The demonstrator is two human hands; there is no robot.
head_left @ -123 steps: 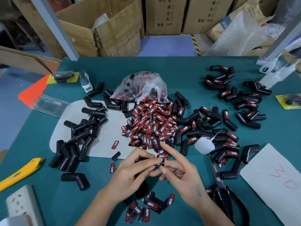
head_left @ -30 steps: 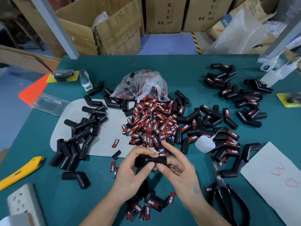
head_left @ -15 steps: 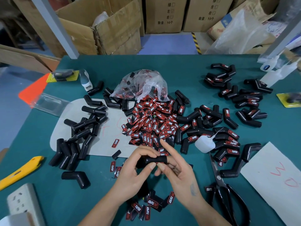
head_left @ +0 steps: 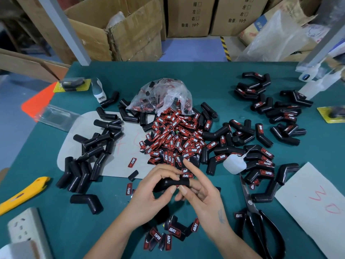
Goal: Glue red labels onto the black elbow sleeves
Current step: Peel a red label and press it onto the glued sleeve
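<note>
My left hand (head_left: 151, 191) grips a black elbow sleeve (head_left: 168, 184) above the near middle of the green table (head_left: 186, 75). My right hand (head_left: 201, 195) touches the sleeve's right end with thumb and fingers, its index finger raised straight. A heap of red labels (head_left: 175, 141) lies just beyond the hands, spilling from a clear plastic bag (head_left: 162, 96). Plain black sleeves (head_left: 93, 152) are piled at the left on a grey sheet (head_left: 127, 146). Labelled sleeves (head_left: 261, 159) lie at the right and far right. A small white glue bottle (head_left: 234, 164) sits among them.
Black scissors (head_left: 259, 221) lie at the near right beside a white paper (head_left: 317, 206). A yellow utility knife (head_left: 24, 193) and a power strip (head_left: 24, 232) are at the near left. More labels (head_left: 168, 236) lie between my forearms. Cardboard boxes (head_left: 115, 30) stand behind the table.
About four seconds ago both hands pinched a small label; now they hold a black sleeve. Over the last second the hands have barely shifted, and my right index finger has lifted.
</note>
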